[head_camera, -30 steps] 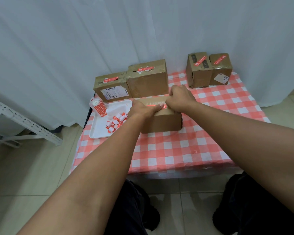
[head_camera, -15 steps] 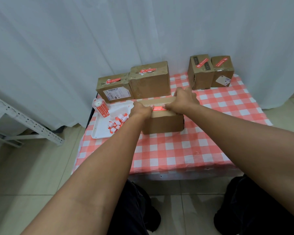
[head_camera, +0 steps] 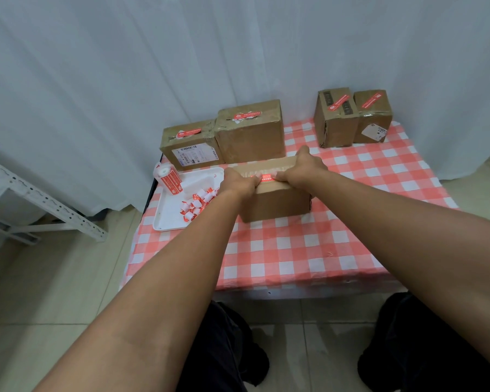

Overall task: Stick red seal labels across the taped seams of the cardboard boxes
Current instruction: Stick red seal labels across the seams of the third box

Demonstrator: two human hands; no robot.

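A brown cardboard box (head_camera: 277,203) sits mid-table with a red seal label (head_camera: 267,177) lying across its top seam. My left hand (head_camera: 239,183) rests on the box's left top edge, its fingertips pressing the label's left end. My right hand (head_camera: 303,167) lies over the right part of the top, thumb reaching to the far edge, fingertips pressing the label's right end. Most of the box top is hidden under my hands. A roll of red labels (head_camera: 169,181) stands on the white tray (head_camera: 164,222).
Two sealed boxes (head_camera: 249,137) stand behind the one I hold, and two more sealed boxes (head_camera: 351,120) at the back right. Curled backing scraps (head_camera: 198,203) lie in the tray. The checked tablecloth (head_camera: 294,250) covers a small table; a metal rack (head_camera: 40,199) stands left.
My hands have slid apart along the box top, baring more of the red label between them. The box stays where it was.
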